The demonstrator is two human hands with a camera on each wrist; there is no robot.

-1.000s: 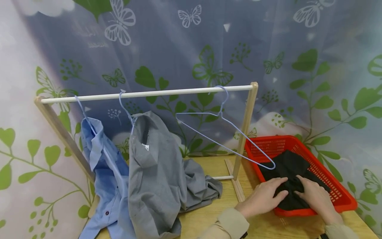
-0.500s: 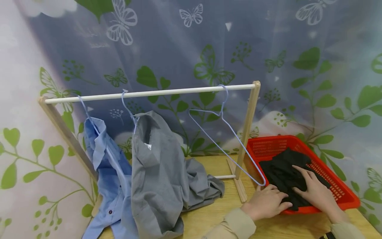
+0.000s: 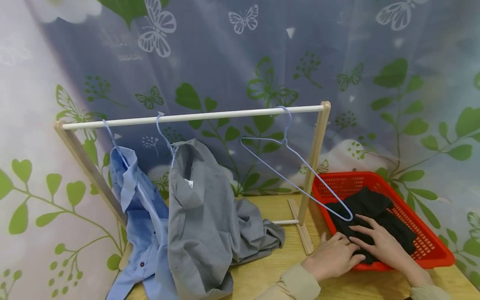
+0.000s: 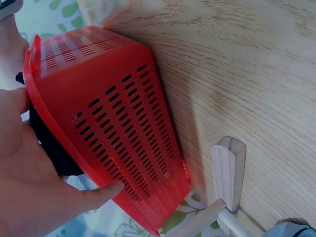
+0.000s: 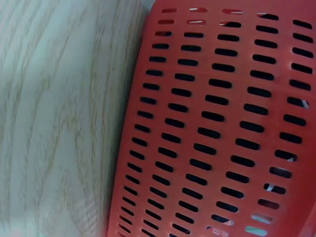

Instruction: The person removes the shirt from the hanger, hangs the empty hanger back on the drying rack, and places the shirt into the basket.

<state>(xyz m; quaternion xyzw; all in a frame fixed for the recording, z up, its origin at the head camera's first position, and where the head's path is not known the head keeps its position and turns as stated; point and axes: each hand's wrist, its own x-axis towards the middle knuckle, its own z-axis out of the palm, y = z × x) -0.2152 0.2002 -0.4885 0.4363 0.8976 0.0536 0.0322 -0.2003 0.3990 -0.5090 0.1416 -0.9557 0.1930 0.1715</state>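
A rumpled black garment (image 3: 399, 231) lies in a red plastic basket (image 3: 436, 252) at the right of the head view. My left hand (image 3: 333, 255) is at the basket's near left corner, bent over the rim onto the cloth; its fingertips are partly hidden. In the left wrist view, one finger (image 4: 106, 193) of that hand reaches along the basket's outside wall, with black cloth (image 4: 57, 148) beside the palm. My right hand (image 3: 384, 246) lies on the garment with fingers extended and spread. Only the basket wall (image 5: 207, 128) and table show in the right wrist view.
A wood-and-white rack (image 3: 228, 114) stands left of the basket. From it hang a blue shirt (image 3: 140, 233), a grey garment (image 3: 202, 225) and a bare hanger (image 3: 275, 171), whose lower corner overlaps the basket in the head view. The wooden table (image 3: 262, 273) lies beneath.
My left hand has drawn back from the cloth to the rim. My right hand has shifted left over the garment, which is spread differently. The bare hanger has swung.
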